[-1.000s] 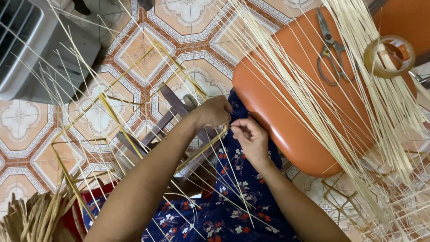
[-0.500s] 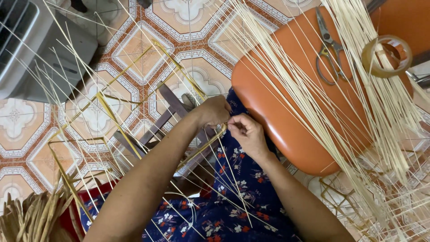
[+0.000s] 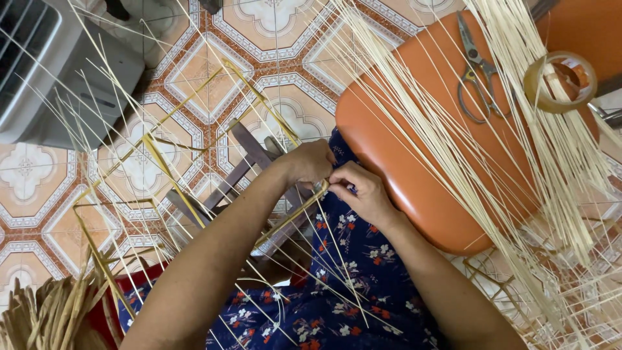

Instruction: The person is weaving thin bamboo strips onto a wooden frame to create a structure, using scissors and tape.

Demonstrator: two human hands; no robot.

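Left hand and right hand fingers pinched together on bamboo strip; keep pinch tight at fingertips, thin slivers fanned clear beyond the knuckles.

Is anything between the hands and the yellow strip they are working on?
Nothing visible. The left hand and right hand both pinch the yellow strip directly, over the floral fabric. Loose pale reeds cross beside and in front of the forearms, but none lie between fingers and strip.
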